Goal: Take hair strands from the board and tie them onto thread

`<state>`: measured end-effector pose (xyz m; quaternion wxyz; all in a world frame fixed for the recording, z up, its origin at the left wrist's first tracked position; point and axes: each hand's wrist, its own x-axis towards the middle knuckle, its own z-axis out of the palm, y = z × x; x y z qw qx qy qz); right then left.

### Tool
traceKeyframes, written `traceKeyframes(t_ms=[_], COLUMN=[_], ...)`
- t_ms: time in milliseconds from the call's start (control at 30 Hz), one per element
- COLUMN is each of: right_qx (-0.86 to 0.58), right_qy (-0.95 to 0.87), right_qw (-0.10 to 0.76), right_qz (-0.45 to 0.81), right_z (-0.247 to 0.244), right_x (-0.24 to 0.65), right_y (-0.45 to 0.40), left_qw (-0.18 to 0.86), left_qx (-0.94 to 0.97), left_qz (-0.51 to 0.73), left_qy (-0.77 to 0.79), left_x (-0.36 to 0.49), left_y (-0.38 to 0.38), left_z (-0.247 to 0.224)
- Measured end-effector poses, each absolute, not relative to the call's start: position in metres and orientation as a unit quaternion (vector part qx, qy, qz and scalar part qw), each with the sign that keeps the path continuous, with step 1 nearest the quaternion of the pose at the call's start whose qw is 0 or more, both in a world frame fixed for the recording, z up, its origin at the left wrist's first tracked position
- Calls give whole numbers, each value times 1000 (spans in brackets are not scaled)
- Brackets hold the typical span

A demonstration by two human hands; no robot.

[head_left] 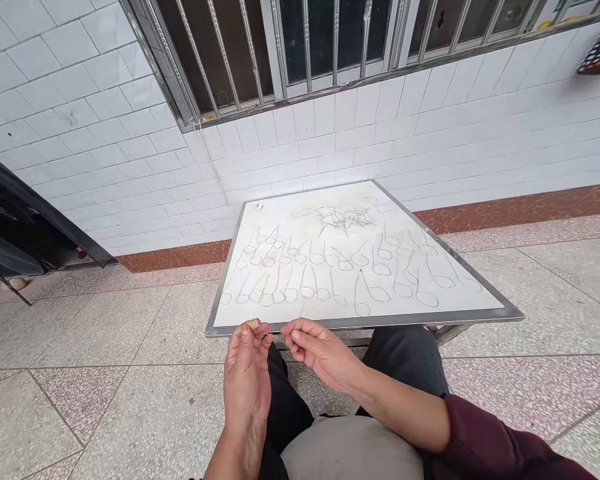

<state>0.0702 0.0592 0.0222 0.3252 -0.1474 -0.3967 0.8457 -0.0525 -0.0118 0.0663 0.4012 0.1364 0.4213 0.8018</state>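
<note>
At the near edge of the white table, my left hand is closed, with a short tan cylindrical piece at its fingertips. Whether that piece is wood, cork or a wrapping on a finger I cannot tell. My right hand pinches a thin wire, one end of which sticks up above the fingers. The fingertips of both hands are close together. Beyond them, several wires bent into round loops with straight tails, such as one wire loop, lie in rows.
A tangle of loose wires lies toward the table's far side. A small white and red object sits at its far left corner. Behind stands a white tiled wall with a barred window. My legs are under the near edge.
</note>
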Motion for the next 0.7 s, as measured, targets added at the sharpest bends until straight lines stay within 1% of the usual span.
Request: traceKeyframes(t_ms=[133,233,367,567,700], right_qx=[-149,-160,-169,-185,-221], right_qy=[-402,-410,-466,-557,-650], right_qw=[315,328,345,374,364], right_qz=[847,836,797,719,630], right_z=[22,24,30,34,34], right_x=[74,79,88,94,95], right_y=[58,59,62,60,56], left_qw=[437,457,491,522,512], left_qx=[154,194,232,184,152], left_qz=[776,733,686,719,743], left_qy=[428,466,484,420,403], left_x=[-52,-54,-56,-49,-46], left_y=[-15,-19,-24,-22,-20], left_z=[70,71,72,74,78])
